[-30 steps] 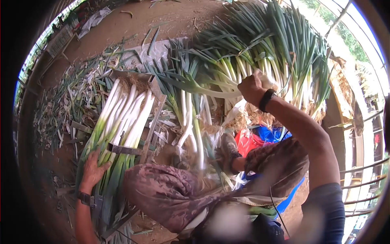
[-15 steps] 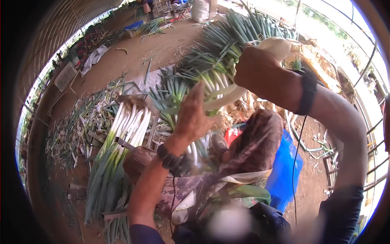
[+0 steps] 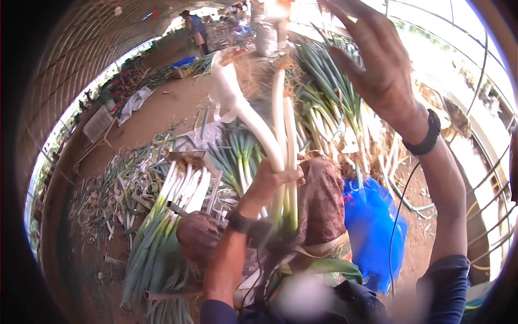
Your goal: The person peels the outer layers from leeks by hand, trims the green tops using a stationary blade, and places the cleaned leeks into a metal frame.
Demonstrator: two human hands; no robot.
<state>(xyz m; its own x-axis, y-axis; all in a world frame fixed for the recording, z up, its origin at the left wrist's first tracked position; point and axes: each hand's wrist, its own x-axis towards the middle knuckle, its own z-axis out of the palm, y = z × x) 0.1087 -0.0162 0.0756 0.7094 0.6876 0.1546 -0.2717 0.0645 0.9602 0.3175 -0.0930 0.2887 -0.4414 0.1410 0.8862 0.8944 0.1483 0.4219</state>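
Observation:
My left hand [image 3: 272, 181] is wrapped round several leeks [image 3: 279, 113] above my lap. Their white stems and hairy roots point up and away from me, and one stem with loose peeled skin leans left. My right hand [image 3: 377, 65] is raised at the upper right, fingers spread, holding nothing. To the left, a bundle of leeks [image 3: 162, 216] lies in a metal frame [image 3: 213, 191], roots at the far end. Beyond my hands is a large pile of leeks [image 3: 329, 81].
Leaf scraps [image 3: 116, 194] cover the ground at the left. A blue plastic bag [image 3: 372, 227] lies by my right knee. A black cable [image 3: 396, 216] hangs near my right arm. A person [image 3: 195, 32] stands far back, near a white sack [image 3: 266, 39].
My left hand has closed round several leeks, which now stand upright. My right hand has let go of the leek it held, opened and moved up.

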